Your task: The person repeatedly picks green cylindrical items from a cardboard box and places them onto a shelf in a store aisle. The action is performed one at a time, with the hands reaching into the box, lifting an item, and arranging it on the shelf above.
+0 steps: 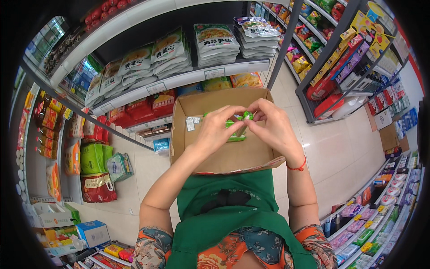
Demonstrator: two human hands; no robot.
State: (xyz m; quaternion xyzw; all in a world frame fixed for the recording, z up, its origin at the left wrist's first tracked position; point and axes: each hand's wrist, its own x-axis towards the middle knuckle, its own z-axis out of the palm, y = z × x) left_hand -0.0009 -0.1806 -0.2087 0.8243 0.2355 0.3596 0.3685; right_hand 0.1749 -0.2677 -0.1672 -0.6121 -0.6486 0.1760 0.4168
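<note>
Between the fingertips of my left hand point(221, 126) and my right hand point(273, 124) is a small green-and-white packet point(248, 116), partly covered by the fingers. Both hands are over an open cardboard box point(215, 164) in front of my green apron. More green packaging point(239, 138) shows in the box beneath my hands; how much of it there is cannot be made out. Small white printed labels point(190, 124) lie in the box to the left of my left hand. A red cord circles my right wrist.
Ahead, a shelf point(186, 76) carries stacked food pouches point(216, 43), with red packages point(163, 102) underneath. A dark rack point(304, 111) of goods stands right of the tiled aisle point(327, 134). Bagged goods point(97, 159) sit on the left; curved shelves point(366, 215) fill the lower right.
</note>
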